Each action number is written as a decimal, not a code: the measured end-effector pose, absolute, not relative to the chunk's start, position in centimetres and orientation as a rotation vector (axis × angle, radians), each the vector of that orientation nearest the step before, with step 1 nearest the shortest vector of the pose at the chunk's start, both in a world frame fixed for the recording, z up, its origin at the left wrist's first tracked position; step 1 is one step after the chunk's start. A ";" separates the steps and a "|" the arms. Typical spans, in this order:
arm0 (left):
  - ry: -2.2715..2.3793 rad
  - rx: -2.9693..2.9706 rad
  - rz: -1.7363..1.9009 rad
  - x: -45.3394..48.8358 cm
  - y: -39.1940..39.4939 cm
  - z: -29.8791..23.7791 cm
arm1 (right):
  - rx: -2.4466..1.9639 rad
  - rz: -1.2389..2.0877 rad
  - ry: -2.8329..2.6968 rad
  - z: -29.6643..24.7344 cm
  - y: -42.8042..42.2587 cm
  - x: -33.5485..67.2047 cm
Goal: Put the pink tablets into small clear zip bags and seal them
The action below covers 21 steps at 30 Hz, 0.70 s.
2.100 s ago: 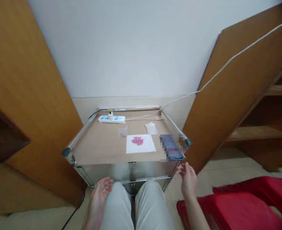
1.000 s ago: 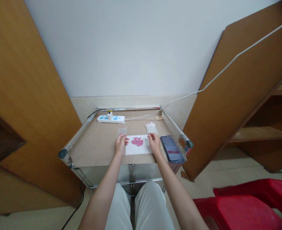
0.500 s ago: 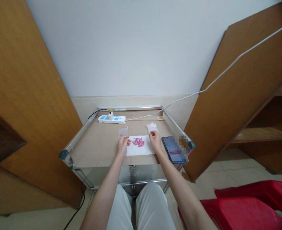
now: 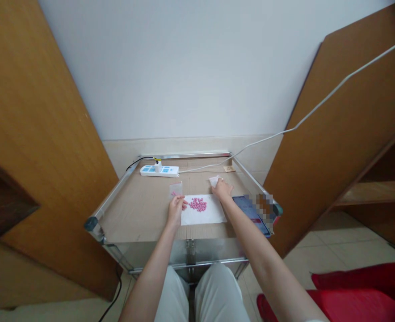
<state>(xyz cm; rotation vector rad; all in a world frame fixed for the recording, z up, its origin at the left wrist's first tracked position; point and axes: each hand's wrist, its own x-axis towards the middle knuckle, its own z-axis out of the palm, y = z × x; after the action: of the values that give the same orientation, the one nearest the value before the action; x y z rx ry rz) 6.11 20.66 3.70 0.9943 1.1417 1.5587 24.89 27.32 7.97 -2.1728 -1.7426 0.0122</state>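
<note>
Small round pink tablets or beads (image 4: 198, 205) lie in a loose heap on a white sheet of paper (image 4: 214, 215). To the left of the sheet, my left hand (image 4: 175, 211) has its fingers curled together at the near edge of a small clear zip bag (image 4: 176, 188) with a few pink pieces inside. What its fingertips hold, if anything, is too small to make out. Beyond the sheet's far right corner, my right hand (image 4: 222, 189) has its fingers apart, touching a whitish pack of clear bags (image 4: 214, 180) and hiding part of it.
A white power strip (image 4: 159, 171) with a plug stands at the back left, its white cable (image 4: 251, 145) running up to the right. A phone (image 4: 249, 212) lies by my right forearm. Metal rails (image 4: 117, 190) edge the cardboard-covered table. Red stools (image 4: 355, 304) stand at lower right.
My right hand has moved from the sheet's right edge forward onto the pack of bags, and its fingers have spread. My left hand stays by the small bag. The view has shifted slightly.
</note>
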 end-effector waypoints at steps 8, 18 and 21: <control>1.128 0.968 1.578 6.1 20.6 3.7 | -2.146 -0.012 -1.696 7.7 27.6 24.8; 1.118 0.916 1.598 6.2 20.2 4.5 | -1.726 -0.020 -1.386 9.7 26.3 23.9; 1.111 0.926 1.627 6.2 20.0 4.8 | -1.328 0.239 -1.300 10.0 25.2 22.3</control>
<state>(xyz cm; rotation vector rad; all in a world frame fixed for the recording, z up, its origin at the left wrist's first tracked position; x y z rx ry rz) 6.23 19.98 4.82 0.9262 1.1114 1.6270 22.29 25.16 9.99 -1.3279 -1.2997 0.2389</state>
